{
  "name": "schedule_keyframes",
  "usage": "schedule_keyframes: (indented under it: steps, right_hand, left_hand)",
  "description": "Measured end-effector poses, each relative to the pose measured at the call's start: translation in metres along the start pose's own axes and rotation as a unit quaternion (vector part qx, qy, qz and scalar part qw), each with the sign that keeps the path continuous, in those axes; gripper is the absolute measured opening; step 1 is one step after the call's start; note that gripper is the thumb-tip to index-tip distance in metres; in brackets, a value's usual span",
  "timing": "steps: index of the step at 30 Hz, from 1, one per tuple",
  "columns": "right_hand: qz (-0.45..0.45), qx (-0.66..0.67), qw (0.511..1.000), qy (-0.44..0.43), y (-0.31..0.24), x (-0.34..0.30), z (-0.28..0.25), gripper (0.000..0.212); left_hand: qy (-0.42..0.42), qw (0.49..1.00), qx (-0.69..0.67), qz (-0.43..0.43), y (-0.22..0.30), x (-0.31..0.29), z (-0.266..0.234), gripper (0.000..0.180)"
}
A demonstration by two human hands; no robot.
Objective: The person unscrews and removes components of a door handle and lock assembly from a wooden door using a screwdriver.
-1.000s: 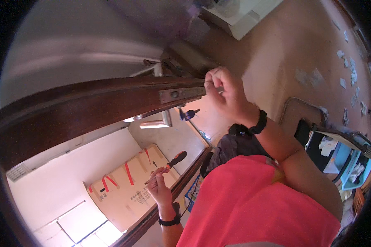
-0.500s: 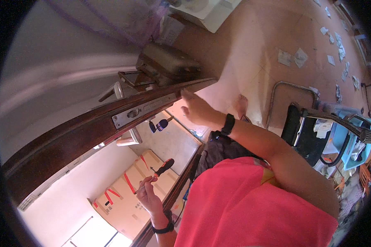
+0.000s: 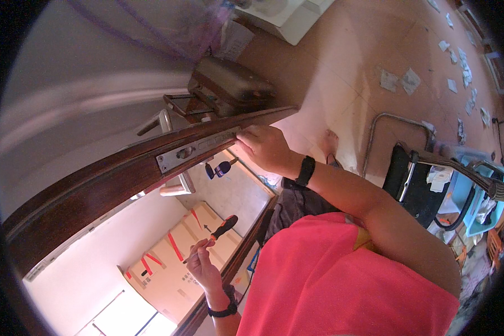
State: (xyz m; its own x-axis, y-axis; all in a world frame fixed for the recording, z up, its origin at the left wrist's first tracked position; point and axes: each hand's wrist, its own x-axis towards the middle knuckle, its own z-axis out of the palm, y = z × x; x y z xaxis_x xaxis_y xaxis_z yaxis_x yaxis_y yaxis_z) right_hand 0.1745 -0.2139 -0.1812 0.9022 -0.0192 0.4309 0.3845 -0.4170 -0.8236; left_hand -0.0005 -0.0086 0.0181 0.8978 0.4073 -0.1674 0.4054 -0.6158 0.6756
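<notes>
A brown wooden door (image 3: pixel 89 193) stands edge-on to me, with a metal lock faceplate (image 3: pixel 210 145) set into its edge. My right hand (image 3: pixel 266 148) is at the faceplate's far end, fingers bent and pressed together; whatever they pinch is hidden. Lower left, my left hand (image 3: pixel 203 267) is closed on a screwdriver (image 3: pixel 225 226) with a black and orange handle, held well away from the door. Lever handles (image 3: pixel 178 187) stick out on both sides of the door. Below the faceplate a bunch of keys (image 3: pixel 221 169) with dark blue heads hangs.
Behind the door sits a dark case (image 3: pixel 229 87). Past the doorway leans a cardboard box (image 3: pixel 179 252) with red tape. A black chair (image 3: pixel 409 173) with a metal frame and a light-blue basket (image 3: pixel 476 215) stand to my right. Papers (image 3: pixel 411 81) lie scattered on the tiled floor.
My right hand has come down onto the end of the faceplate, its fingers closing there. My left hand keeps the screwdriver in nearly the same place.
</notes>
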Motion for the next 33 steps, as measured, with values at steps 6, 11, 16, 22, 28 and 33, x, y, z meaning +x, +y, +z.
schedule_keyframes:
  steps: [6, 11, 16, 22, 28, 33]
  right_hand:
    - [-0.118, -0.033, 0.992, 0.037, 0.013, 0.004, 0.001, 0.014]
    - [-0.154, -0.054, 0.987, -0.009, 0.016, 0.011, -0.007, 0.018]
    - [-0.144, -0.052, 0.988, 0.003, 0.012, 0.017, -0.011, 0.016]
    - [-0.173, 0.035, 0.984, 0.022, -0.028, 0.035, -0.036, 0.012]
    - [-0.134, 0.044, 0.990, -0.005, -0.039, 0.025, -0.032, 0.016]
    - [-0.086, 0.037, 0.994, -0.049, -0.061, 0.017, -0.032, 0.038]
  left_hand:
    - [-0.004, 1.000, 0.005, 0.004, -0.003, -0.001, -0.003, 0.027]
    - [-0.011, 1.000, 0.015, 0.015, 0.000, -0.001, 0.000, 0.026]
    - [-0.004, 1.000, -0.023, 0.012, 0.001, -0.002, 0.001, 0.024]
    - [0.039, 0.997, -0.069, -0.009, 0.000, -0.012, 0.007, 0.024]
    - [0.071, 0.991, -0.107, 0.034, -0.030, -0.023, 0.008, 0.023]
    - [0.106, 0.983, -0.151, 0.003, -0.051, -0.037, -0.001, 0.022]
